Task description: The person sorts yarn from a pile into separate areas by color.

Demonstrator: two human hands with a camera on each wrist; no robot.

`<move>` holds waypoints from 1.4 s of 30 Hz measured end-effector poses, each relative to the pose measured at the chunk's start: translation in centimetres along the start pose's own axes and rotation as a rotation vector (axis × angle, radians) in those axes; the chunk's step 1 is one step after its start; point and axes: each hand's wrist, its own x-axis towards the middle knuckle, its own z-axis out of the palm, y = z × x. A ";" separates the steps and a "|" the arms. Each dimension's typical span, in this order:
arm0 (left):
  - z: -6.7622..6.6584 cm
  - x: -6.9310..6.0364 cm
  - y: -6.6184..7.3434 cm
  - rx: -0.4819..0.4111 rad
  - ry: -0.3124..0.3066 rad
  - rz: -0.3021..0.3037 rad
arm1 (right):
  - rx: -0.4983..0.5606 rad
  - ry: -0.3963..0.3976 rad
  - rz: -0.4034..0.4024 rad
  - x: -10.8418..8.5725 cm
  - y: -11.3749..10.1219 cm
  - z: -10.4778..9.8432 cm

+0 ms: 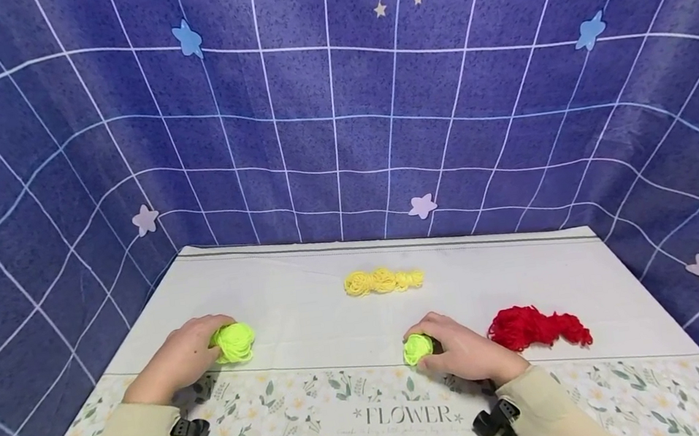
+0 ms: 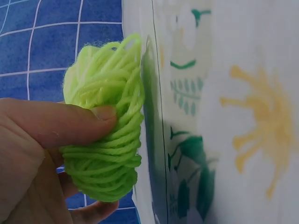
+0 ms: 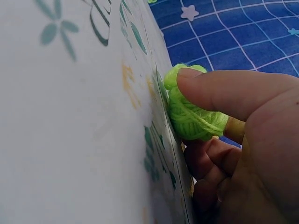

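My left hand (image 1: 188,353) grips a neon yellow-green bundle of yarn (image 1: 236,342) at the left of the table. In the left wrist view the thumb presses on the wound strands of this yarn (image 2: 103,170), with fingers behind it. Right of centre, my right hand (image 1: 460,351) holds a smaller neon-green bundle of yarn (image 1: 417,349). The right wrist view shows the thumb over the top of that yarn (image 3: 194,114) and other fingers curled below and behind it. Both bundles are low at the tabletop; whether they bear on it I cannot tell.
A yellow yarn skein (image 1: 383,280) lies farther back, near the middle. Close by my right hand, on its right, lies a red yarn bundle (image 1: 536,328). The white tablecloth (image 1: 308,304) has a floral printed front, and a blue gridded curtain (image 1: 339,138) surrounds the table.
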 end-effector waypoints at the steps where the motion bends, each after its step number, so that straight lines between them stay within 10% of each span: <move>1: 0.1 0.0 -0.1 0.002 0.000 0.002 | 0.000 0.001 -0.001 0.0 0.0 0.0; 30: -0.5 0.7 0.1 -0.004 -0.191 -0.080 | 0.169 -0.045 0.067 0.8 1.0 -0.6; 42: -1.0 0.5 0.1 -0.008 -0.225 -0.087 | -0.004 0.006 -0.053 5.8 -5.0 1.7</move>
